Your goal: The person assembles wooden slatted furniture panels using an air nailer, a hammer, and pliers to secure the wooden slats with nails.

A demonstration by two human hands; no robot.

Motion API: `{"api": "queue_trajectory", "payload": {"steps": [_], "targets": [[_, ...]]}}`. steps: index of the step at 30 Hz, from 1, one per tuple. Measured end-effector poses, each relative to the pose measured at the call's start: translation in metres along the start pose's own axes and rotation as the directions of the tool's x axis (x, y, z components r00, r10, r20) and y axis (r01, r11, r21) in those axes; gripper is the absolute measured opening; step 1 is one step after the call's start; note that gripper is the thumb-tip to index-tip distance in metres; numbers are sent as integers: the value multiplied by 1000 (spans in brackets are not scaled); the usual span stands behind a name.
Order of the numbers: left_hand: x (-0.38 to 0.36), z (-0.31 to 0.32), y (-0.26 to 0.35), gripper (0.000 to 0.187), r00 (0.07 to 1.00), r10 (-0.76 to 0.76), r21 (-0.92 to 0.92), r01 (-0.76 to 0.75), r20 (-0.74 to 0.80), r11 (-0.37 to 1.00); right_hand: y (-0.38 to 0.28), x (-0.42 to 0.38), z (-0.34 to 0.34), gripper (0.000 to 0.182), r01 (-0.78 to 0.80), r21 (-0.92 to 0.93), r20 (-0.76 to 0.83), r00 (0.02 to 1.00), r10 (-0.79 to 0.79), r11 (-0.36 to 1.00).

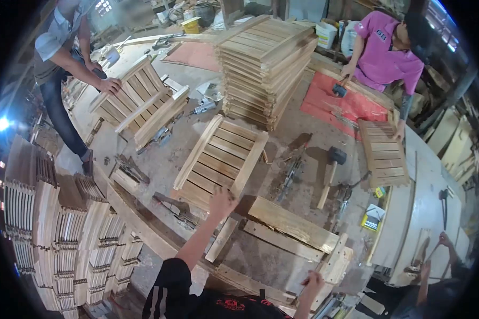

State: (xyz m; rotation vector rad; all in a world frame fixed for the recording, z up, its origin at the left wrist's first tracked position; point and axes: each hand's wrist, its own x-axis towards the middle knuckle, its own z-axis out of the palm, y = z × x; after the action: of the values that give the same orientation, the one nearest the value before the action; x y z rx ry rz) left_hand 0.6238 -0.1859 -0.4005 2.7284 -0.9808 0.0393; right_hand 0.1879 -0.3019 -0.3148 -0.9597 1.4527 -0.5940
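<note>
My left hand is on the near end of a slatted wooden panel lying flat on the work surface, its fingers bent over the edge. Whether it grips the wood is hard to tell. At the lower right, my right hand has curled fingers, beside a wooden frame piece with holes. What it holds, if anything, is too small to make out. Between the hands lies a wide wooden board.
A tall stack of slatted panels stands ahead. A mallet and clamps lie right of centre. One co-worker holds a panel at right; another touches panels at left. Another person's hands are at lower right.
</note>
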Motion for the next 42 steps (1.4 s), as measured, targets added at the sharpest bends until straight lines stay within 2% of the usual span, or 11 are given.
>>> {"api": "queue_trajectory", "payload": {"steps": [10, 17, 20, 25, 28, 29, 31, 32, 36, 39, 42], "targets": [[16, -85, 6, 81, 935, 117, -142, -72, 336, 987, -70, -40, 116, 24, 84, -9, 477, 876, -69, 996], [-44, -184, -41, 67, 886, 285, -431, -110, 366, 896, -71, 3, 308, 42, -518, 164, 901, 425, 86, 840], [-76, -194, -46, 68, 885, 358, -505, -172, 299, 846, -50, 6, 362, 37, -421, 210, 615, 759, 215, 883], [-128, -211, -43, 75, 973, -76, -325, 146, 220, 934, -16, -16, 297, 22, -402, 309, 473, 851, 227, 862], [-188, -120, -83, 81, 695, -719, -86, 715, -28, 694, 46, -36, 200, 25, -619, 426, 687, 696, 210, 660], [-194, -115, -86, 80, 712, -677, -515, 658, 186, 550, 70, -48, 166, 27, -697, 430, 754, 626, 196, 574], [-198, -116, -84, 78, 771, -356, -849, 483, 528, -214, 72, -92, 107, 27, 117, 238, 727, 637, -256, 964], [-195, -104, -83, 73, 648, -483, -779, 614, 589, -127, 65, -115, 82, 28, 533, 68, 763, 517, -388, 844], [-177, -111, -27, 55, 809, -380, -844, 523, 449, 118, 100, -121, 43, 24, -318, -343, 655, 594, 467, 884], [-160, -100, 19, 55, 850, -356, -779, 509, 388, 366, 97, -135, 20, 30, -127, -506, 590, 670, 450, 853], [-149, -50, 46, 58, 952, -244, -821, 284, 182, 496, 101, -120, -3, 33, 461, -521, 447, 865, -231, 719]]}}
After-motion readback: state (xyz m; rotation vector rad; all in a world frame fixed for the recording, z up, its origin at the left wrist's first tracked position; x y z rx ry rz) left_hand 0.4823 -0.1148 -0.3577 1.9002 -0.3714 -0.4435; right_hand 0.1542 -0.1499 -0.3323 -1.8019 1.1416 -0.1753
